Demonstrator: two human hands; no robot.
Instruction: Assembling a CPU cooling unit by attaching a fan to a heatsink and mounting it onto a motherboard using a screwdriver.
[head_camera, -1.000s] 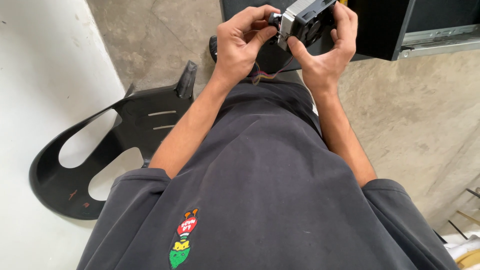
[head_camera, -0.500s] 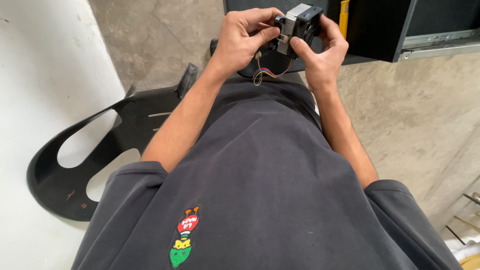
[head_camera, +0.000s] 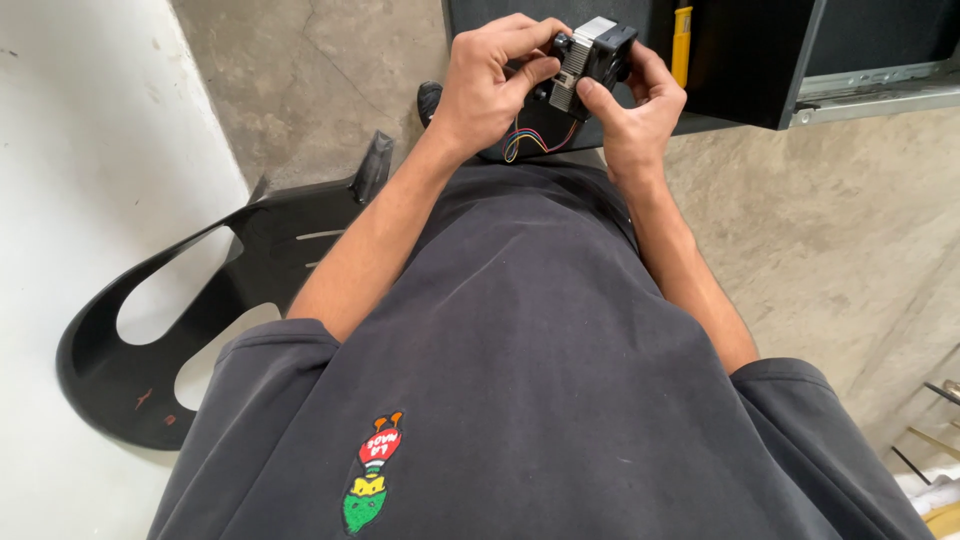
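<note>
Head view looks straight down the person's dark grey T-shirt (head_camera: 520, 360) to a bare concrete floor (head_camera: 850, 230), with a white wall (head_camera: 90, 200) on the person's left. Against that wall a black moulded chair shell (head_camera: 160, 330) with two large cut-outs leans partly on its edge, out of the way of the feet. At the top of the frame stands a black cabinet (head_camera: 760, 50) with a metal rail along its lower edge and a thin yellow tool (head_camera: 682, 40), perhaps a utility knife, resting against its front; it sits just behind the hands. Both forearms are raised so that a small black and silver stepper motor (head_camera: 590, 55) is held up close in front of the chest, probably to keep it steady and in plain sight while the fingers work on it. The left hand (head_camera: 490, 85) curls round the motor's near side, thumb and forefinger pinched narrowly at what looks like a small part on its face, though that part is too small to tell. The right hand (head_camera: 635, 105) cups the motor from the other side, its grip closed on the body with the thumb pressed to the silver casing. A bundle of thin coloured wires (head_camera: 535, 140) hangs in a loop below the motor, between the wrists.
</note>
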